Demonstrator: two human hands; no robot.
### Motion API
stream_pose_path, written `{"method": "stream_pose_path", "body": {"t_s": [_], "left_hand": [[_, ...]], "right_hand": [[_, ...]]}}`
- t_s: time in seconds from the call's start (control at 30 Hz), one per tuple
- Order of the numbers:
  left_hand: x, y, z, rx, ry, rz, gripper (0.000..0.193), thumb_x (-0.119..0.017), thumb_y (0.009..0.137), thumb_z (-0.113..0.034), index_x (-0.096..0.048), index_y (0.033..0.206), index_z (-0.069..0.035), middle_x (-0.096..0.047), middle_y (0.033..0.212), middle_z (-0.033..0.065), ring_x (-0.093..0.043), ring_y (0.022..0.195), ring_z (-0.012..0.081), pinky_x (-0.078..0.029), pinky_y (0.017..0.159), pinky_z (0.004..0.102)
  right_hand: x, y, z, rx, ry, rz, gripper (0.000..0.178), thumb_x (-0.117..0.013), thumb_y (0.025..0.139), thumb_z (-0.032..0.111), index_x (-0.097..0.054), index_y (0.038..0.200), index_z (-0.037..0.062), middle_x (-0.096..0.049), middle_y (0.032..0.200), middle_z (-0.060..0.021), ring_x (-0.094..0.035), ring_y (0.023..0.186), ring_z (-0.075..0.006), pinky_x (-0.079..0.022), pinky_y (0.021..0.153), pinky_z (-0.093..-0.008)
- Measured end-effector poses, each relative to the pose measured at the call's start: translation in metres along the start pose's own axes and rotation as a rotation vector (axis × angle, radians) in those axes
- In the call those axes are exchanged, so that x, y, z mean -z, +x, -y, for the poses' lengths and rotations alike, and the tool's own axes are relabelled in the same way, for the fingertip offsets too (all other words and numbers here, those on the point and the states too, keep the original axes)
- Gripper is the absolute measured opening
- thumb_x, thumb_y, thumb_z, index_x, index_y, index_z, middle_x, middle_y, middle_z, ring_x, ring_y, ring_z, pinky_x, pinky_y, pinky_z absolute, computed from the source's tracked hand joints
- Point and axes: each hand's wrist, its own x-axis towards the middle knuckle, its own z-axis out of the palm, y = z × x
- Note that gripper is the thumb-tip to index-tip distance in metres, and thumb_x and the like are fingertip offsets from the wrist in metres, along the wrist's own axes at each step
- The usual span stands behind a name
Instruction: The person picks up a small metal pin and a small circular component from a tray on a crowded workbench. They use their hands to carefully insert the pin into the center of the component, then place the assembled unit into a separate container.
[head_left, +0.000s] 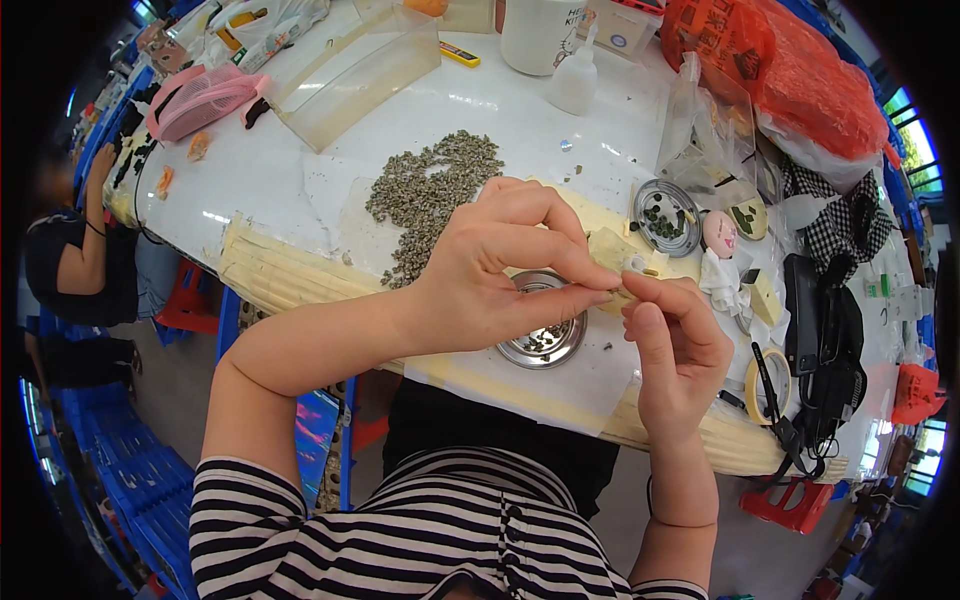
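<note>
My left hand is closed in a pinch, its thumb and forefinger tips together over the near part of the table. My right hand meets it there, fingers curled and fingertips almost touching the left ones. Whatever sits between the fingertips is too small to name. Below them, partly covered by my left hand, is a round metal dish with a few small pieces in it. Just beyond the fingertips lies a yellowish taped block. Left of my left hand spreads a heap of tiny grey-brown parts.
Right of my hands stand a round metal dish of dark green pieces, a tape roll and a black bag. Farther back are a white squeeze bottle, a white mug and red plastic bags. Another person sits far left.
</note>
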Motion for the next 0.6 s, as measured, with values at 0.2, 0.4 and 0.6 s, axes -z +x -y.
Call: {"method": "stream_pose_path", "body": {"t_s": [0.2, 0.4, 0.6], "left_hand": [[0.0002, -0.0001, 0.0, 0.004, -0.007, 0.005, 0.023, -0.083, 0.072, -0.003, -0.078, 0.093, -0.012, -0.066, 0.083, -0.0019, -0.056, 0.078, 0.0113, -0.041, 0.07, 0.0262], [0.0003, -0.0004, 0.0, 0.003, -0.009, 0.016, 0.023, -0.083, 0.072, -0.004, -0.078, 0.093, -0.012, -0.066, 0.083, -0.0018, -0.056, 0.078, 0.011, -0.041, 0.07, 0.0257], [0.0005, -0.0001, 0.0, 0.008, -0.02, 0.019, 0.023, -0.083, 0.072, -0.004, -0.078, 0.093, -0.012, -0.066, 0.084, -0.0016, -0.056, 0.078, 0.0108, -0.041, 0.07, 0.0255]], "right_hand": [[-0.0006, 0.0, -0.0023, 0.023, -0.016, 0.027, 0.019, -0.068, 0.088, 0.001, -0.071, 0.107, -0.0024, -0.068, 0.09, -0.0089, -0.058, 0.077, -0.0131, -0.046, 0.07, -0.0245], [-0.0025, 0.0003, -0.0014, -0.013, 0.013, 0.033, 0.019, -0.068, 0.088, 0.002, -0.071, 0.106, -0.0029, -0.068, 0.09, -0.0091, -0.058, 0.077, -0.0126, -0.047, 0.071, -0.0243], [-0.0024, 0.0001, -0.0016, -0.036, 0.033, 0.044, 0.017, -0.068, 0.089, 0.002, -0.071, 0.105, -0.0034, -0.068, 0.091, -0.0093, -0.059, 0.079, -0.012, -0.048, 0.071, -0.0244]]}}
